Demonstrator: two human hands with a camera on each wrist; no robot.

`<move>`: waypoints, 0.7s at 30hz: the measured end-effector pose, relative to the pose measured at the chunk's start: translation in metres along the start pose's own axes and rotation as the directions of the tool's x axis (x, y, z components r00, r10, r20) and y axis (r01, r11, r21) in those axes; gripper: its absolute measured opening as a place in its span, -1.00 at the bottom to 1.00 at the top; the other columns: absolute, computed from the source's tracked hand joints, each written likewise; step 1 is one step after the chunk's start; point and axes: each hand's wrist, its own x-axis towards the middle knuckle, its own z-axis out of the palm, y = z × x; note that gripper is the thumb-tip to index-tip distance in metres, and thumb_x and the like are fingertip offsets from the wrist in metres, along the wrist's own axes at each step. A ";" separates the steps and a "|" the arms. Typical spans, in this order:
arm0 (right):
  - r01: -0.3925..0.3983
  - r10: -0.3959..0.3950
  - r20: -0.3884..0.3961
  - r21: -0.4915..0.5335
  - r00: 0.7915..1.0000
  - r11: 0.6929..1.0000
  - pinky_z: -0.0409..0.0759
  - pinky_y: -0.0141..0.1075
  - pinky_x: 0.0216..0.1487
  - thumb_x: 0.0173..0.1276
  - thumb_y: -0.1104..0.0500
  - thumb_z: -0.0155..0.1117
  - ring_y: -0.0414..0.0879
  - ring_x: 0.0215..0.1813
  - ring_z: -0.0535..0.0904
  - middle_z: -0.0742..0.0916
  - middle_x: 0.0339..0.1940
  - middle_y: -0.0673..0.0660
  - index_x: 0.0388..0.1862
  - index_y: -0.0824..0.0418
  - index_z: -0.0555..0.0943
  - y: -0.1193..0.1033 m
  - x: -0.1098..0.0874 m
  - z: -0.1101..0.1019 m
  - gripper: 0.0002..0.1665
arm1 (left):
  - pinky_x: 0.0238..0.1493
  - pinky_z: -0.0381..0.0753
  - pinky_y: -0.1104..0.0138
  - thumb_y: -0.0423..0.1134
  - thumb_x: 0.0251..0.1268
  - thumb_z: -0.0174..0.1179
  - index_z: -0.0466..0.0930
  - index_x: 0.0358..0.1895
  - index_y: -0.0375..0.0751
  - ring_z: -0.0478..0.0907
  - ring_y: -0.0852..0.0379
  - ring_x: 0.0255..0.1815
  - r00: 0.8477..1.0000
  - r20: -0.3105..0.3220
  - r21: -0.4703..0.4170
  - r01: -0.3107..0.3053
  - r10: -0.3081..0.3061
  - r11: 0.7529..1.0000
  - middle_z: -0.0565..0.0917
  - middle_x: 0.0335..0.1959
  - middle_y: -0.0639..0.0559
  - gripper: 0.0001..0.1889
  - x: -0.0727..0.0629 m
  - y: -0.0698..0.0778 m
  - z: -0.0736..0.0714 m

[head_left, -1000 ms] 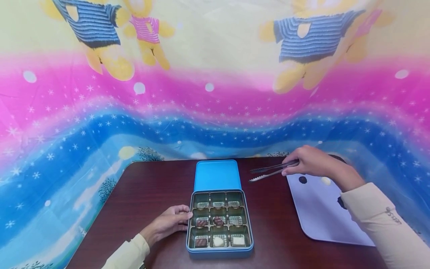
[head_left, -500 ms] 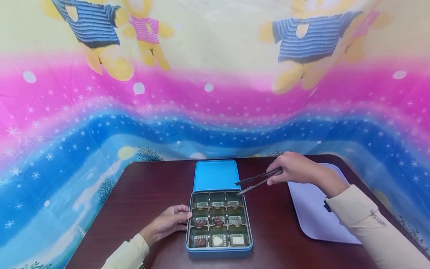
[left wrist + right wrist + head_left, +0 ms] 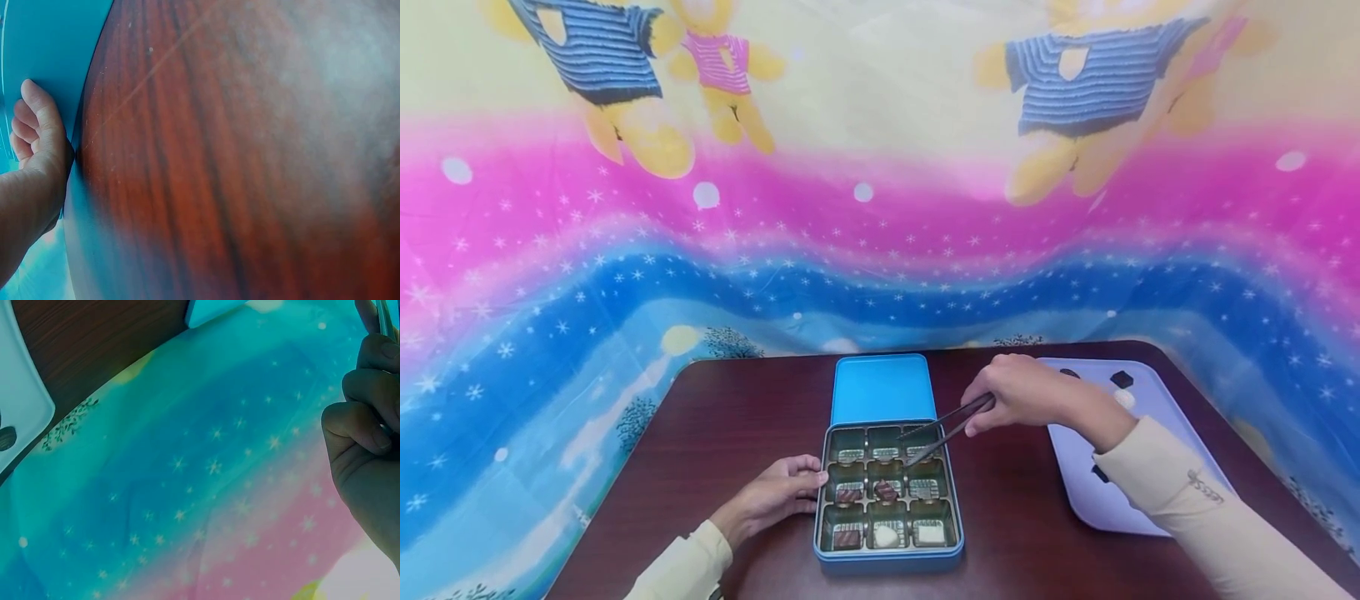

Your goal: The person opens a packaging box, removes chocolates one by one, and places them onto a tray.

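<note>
My right hand holds metal tongs, reaching left over a blue tin. The tongs' arms stand apart, their tips above the tin's back and middle rows; I see nothing between them. Against the tin's left side rests my left hand, its thumb at the rim. Inside the divided gold insert, the middle row has two brown chocolates, one in the left compartment and a brown chocolate in the centre. Along the front row lie a dark square chocolate, a white heart-shaped chocolate and a white square chocolate.
The blue lid lies behind the tin. On the right, a pale lilac tray bears several dark and white chocolates, partly hidden by the right arm. A printed cloth hangs behind the dark wooden table.
My right hand has moved left and down with the tongs, from beside the tray to over the tin. The left hand stays at the tin's side.
</note>
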 end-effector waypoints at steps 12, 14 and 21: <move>0.056 -0.055 0.015 -0.051 0.998 0.997 0.49 -0.40 -0.40 0.17 -0.21 0.47 -0.49 -0.48 0.51 0.68 -0.51 -0.37 -0.27 -0.14 0.78 -0.011 0.011 0.015 -0.75 | -0.12 0.64 0.23 -0.34 0.42 0.13 0.35 -0.13 -0.21 0.61 0.13 -0.23 1.000 0.019 -0.005 -0.002 0.002 1.000 0.64 -0.24 0.03 -0.86 0.002 0.000 0.000; 0.070 -0.069 0.015 -0.054 0.998 0.996 0.46 -0.41 -0.45 0.17 -0.18 0.48 -0.48 -0.52 0.50 0.66 -0.56 -0.37 -0.33 -0.14 0.77 -0.012 0.012 0.017 -0.80 | -0.12 0.64 0.23 -0.33 0.42 0.13 0.35 -0.13 -0.21 0.61 0.13 -0.22 1.000 0.020 -0.002 -0.005 0.005 1.000 0.64 -0.24 0.03 -0.86 0.002 0.000 0.000; 0.099 -0.097 0.025 -0.060 0.995 0.993 0.42 -0.42 -0.48 0.17 -0.15 0.48 -0.45 -0.55 0.45 0.63 -0.58 -0.35 -0.36 -0.12 0.77 -0.014 0.017 0.024 -0.82 | -0.12 0.64 0.23 -0.34 0.40 0.14 0.35 -0.12 -0.23 0.61 0.12 -0.22 1.000 0.009 -0.003 -0.003 0.003 1.000 0.64 -0.24 0.01 -0.85 0.000 0.000 0.000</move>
